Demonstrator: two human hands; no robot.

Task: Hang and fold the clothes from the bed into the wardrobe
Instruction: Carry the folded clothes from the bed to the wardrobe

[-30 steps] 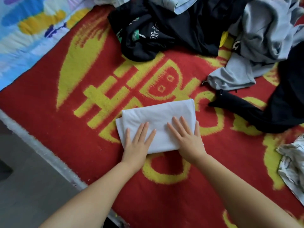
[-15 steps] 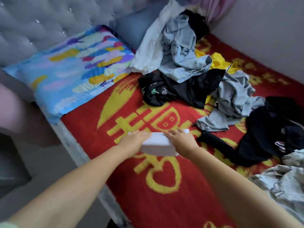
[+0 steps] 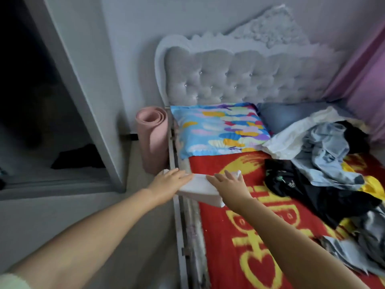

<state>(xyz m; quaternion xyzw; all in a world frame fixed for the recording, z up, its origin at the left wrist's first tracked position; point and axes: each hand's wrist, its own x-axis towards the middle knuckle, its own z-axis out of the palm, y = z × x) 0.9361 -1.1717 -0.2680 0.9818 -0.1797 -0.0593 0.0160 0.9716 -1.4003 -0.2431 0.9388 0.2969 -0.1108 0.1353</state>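
While both hands carry it, the folded white garment [image 3: 200, 188] sits over the bed's [image 3: 239, 247] left edge, near the open wardrobe [image 3: 62, 142]. Left hand [image 3: 168, 181] grips its left end, fingers on top; right hand [image 3: 228, 183] holds the right end, fingers laid over it, thumb likely under but hidden. Looks light, soft, floppy, so the folds could slip open. Best supported from beneath at both ends, kept flat. Unfolded clothes pile [image 3: 323, 155] waits on the bed's right.
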